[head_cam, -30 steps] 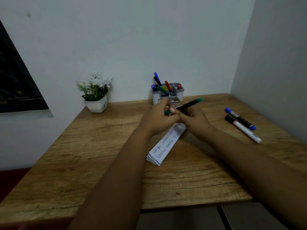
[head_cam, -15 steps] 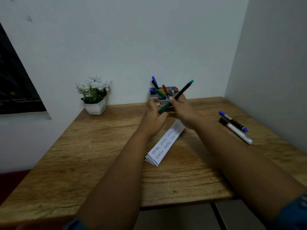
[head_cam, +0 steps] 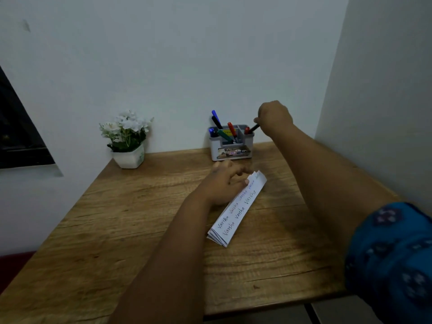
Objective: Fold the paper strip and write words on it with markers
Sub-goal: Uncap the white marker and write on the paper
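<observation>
A folded white paper strip [head_cam: 236,211] with handwritten words lies diagonally on the wooden table [head_cam: 140,230]. My left hand [head_cam: 224,183] rests on the strip's far end, fingers loosely bent, thumb on the paper. My right hand [head_cam: 274,116] is raised over the grey marker holder [head_cam: 231,146] at the back wall and grips a dark marker [head_cam: 253,128] whose lower end sits in the holder's right compartment. Blue, black, green and red markers stand in the holder.
A small white pot with white flowers [head_cam: 127,139] stands at the back left of the table. Walls close the back and right sides. A dark window [head_cam: 14,127] is at the left. My right arm hides the table's right part.
My right hand carried the marker from above the strip up to the holder. My left hand let go of the marker and dropped onto the paper strip. The view tilted upward.
</observation>
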